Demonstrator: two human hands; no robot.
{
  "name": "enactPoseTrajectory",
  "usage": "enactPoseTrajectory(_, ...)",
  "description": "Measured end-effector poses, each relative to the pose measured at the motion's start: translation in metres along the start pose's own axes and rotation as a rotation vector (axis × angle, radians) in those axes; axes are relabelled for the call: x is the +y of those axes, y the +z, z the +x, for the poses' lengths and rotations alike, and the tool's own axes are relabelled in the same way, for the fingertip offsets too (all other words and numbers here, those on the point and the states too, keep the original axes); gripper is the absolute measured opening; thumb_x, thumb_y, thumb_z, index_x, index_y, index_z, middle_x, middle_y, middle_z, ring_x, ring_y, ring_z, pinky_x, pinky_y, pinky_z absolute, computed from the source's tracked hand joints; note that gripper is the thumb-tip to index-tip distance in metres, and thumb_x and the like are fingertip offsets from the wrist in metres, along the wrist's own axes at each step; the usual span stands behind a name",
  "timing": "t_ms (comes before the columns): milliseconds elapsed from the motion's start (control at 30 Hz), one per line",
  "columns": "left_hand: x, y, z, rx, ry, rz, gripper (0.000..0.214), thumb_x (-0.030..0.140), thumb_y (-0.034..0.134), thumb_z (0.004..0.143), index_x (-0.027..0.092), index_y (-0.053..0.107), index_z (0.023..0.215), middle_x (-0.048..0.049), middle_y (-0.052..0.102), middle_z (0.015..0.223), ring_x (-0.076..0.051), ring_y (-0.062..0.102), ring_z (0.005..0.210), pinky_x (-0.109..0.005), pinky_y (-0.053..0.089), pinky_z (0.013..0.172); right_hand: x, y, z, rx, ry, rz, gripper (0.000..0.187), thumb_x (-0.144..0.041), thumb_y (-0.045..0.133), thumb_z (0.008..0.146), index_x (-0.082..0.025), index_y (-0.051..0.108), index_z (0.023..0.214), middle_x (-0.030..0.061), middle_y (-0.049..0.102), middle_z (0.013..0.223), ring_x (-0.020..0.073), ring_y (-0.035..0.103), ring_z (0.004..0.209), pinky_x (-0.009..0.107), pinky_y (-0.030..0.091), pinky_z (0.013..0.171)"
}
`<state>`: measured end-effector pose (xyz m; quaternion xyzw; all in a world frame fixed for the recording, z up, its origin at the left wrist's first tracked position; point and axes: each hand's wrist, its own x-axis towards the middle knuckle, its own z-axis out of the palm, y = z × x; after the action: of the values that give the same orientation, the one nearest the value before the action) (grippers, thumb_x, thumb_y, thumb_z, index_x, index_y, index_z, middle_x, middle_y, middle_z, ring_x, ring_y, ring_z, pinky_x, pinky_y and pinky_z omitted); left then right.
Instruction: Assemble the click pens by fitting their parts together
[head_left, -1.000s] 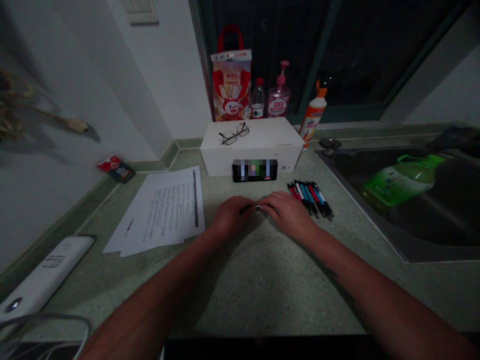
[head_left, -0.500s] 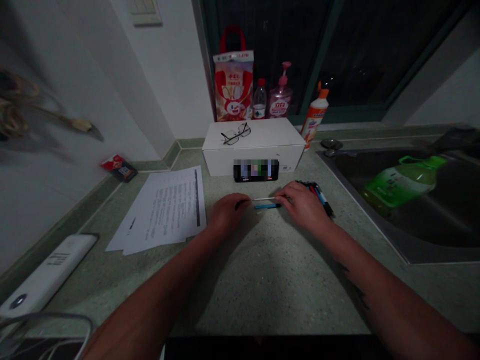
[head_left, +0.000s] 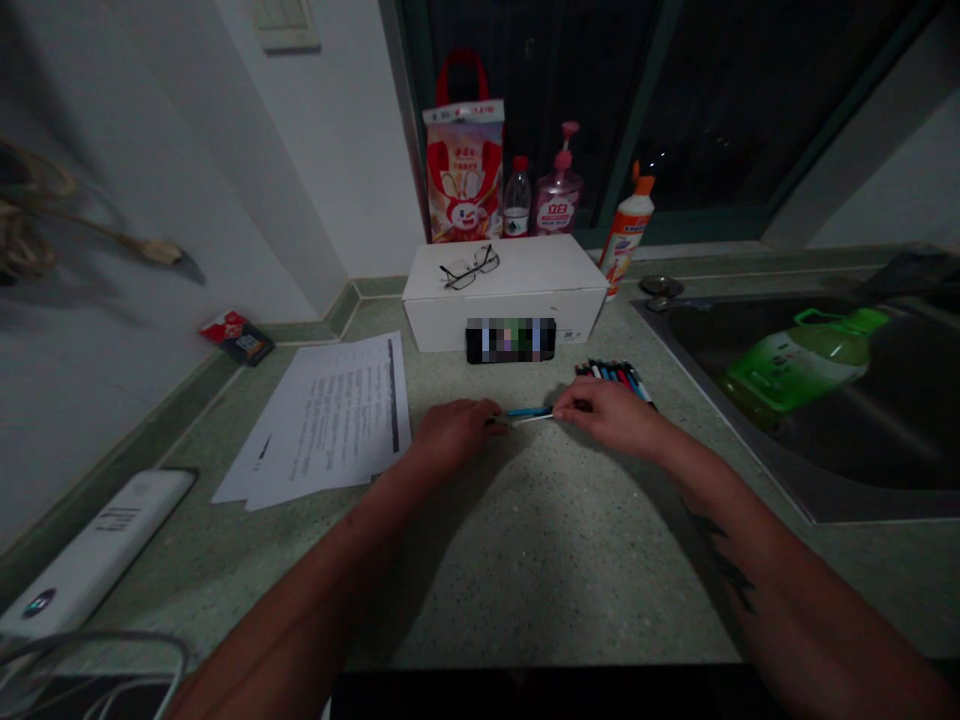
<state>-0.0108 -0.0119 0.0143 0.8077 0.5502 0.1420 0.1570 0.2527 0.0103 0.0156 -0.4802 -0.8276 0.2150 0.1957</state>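
My left hand [head_left: 459, 430] and my right hand [head_left: 606, 408] face each other low over the counter, fingers closed. A thin white pen [head_left: 534, 418] spans the gap between them, one end pinched in each hand; the fingers hide both ends. Right behind it is a blue pen [head_left: 528, 411], its ends close to the fingertips; whether they touch it I cannot tell. Past my right hand, several pens [head_left: 616, 372] lie side by side in a row, black, red, white and blue, partly covered by that hand.
A phone [head_left: 510, 342] leans on a white box [head_left: 517, 290] with eyeglasses [head_left: 471, 268] on top. Printed sheets [head_left: 322, 420] lie left, a white power strip-like device [head_left: 105, 540] nearer. At right, a sink [head_left: 825, 505] holds a green bottle [head_left: 806, 360].
Both hands have come slightly nearer to me with the white pen, which now sits in front of the blue pen instead of behind it. More of the pen row shows.
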Motion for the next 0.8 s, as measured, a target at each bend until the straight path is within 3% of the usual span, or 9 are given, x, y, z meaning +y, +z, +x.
enactPoseTrajectory(167, 0.003, 0.001, 0.002, 0.047, -0.128, -0.014, 0.024, 0.037, 0.056, 0.099, 0.027, 0.076, 0.090, -0.0081, 0.075, 0.089, -0.026, 0.067, 0.081, -0.035, 0.044, 0.070, -0.008, 0.007, -0.002, -0.068, -0.027, -0.006, 0.013, -0.020, 0.067, 0.089, -0.024, 0.078, 0.085, 0.0032, 0.073, 0.085, 0.0187, 0.068, 0.078, 0.031, 0.050, 0.071)
enactPoseTrajectory(400, 0.003, 0.000, 0.001, 0.129, -0.174, -0.079, 0.037, 0.035, 0.042, 0.105, 0.021, 0.076, 0.104, -0.0088, 0.070, 0.097, -0.025, 0.066, 0.089, -0.036, 0.047, 0.080, -0.024, 0.020, -0.003, -0.030, -0.045, -0.169, 0.013, -0.017, 0.067, 0.089, -0.023, 0.077, 0.084, 0.0042, 0.071, 0.087, 0.0191, 0.067, 0.080, 0.032, 0.049, 0.074)
enactPoseTrajectory(633, 0.003, 0.004, -0.003, 0.125, 0.033, -0.273, 0.038, 0.017, 0.043, 0.098, 0.017, 0.067, 0.127, -0.0095, 0.071, 0.107, -0.022, 0.067, 0.100, -0.037, 0.051, 0.092, -0.037, 0.022, -0.003, 0.161, -0.013, -0.106, 0.011, -0.025, 0.066, 0.094, -0.023, 0.074, 0.101, 0.0051, 0.071, 0.096, 0.0202, 0.067, 0.086, 0.032, 0.049, 0.075)
enactPoseTrajectory(800, 0.010, 0.017, -0.006, 0.030, 0.091, -0.553, 0.035, 0.020, 0.057, 0.095, 0.020, 0.060, 0.130, -0.0070, 0.077, 0.107, -0.020, 0.072, 0.095, -0.035, 0.055, 0.089, -0.044, 0.026, -0.003, 0.113, -0.098, 0.079, 0.013, -0.022, 0.061, 0.096, -0.023, 0.072, 0.102, 0.0047, 0.072, 0.097, 0.0193, 0.068, 0.087, 0.032, 0.049, 0.077)
